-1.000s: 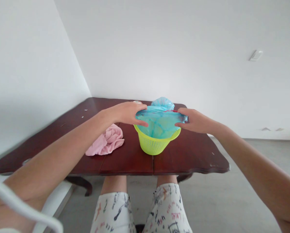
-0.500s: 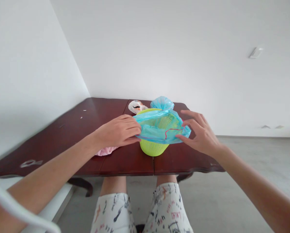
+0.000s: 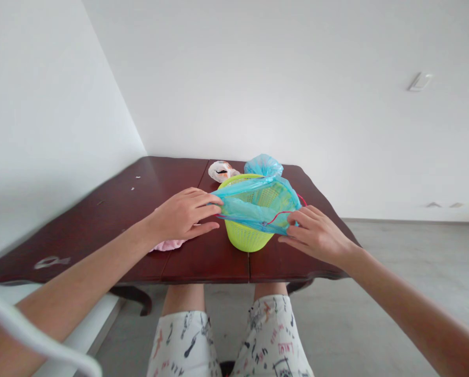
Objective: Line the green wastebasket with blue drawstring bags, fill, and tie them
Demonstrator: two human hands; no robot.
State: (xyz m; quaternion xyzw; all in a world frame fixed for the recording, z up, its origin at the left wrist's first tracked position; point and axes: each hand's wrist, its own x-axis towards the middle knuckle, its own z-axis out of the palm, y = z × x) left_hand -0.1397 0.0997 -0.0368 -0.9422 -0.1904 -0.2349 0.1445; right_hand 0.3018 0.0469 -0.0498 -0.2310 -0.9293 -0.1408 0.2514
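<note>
A lime-green plastic basket [image 3: 247, 236] stands near the front of a dark wooden table [image 3: 140, 209]. A thin blue plastic bag [image 3: 254, 207] with a red drawstring is draped over its rim and down inside it. My left hand [image 3: 183, 214] pinches the bag's edge at the basket's left side. My right hand [image 3: 316, 235] grips the bag's edge and the red string at the front right of the basket. Both hands are closed on the bag.
A pink cloth [image 3: 167, 244] lies partly hidden behind my left hand. Behind the basket sit a knotted blue bag [image 3: 263, 165] and a small white crumpled bag [image 3: 222, 170]. White walls meet at the table's far left corner. My knees are under the front edge.
The basket came down from a tilt to stand on the table. The bag was pulled down over its rim. My right hand spread open, then closed on the bag's front edge.
</note>
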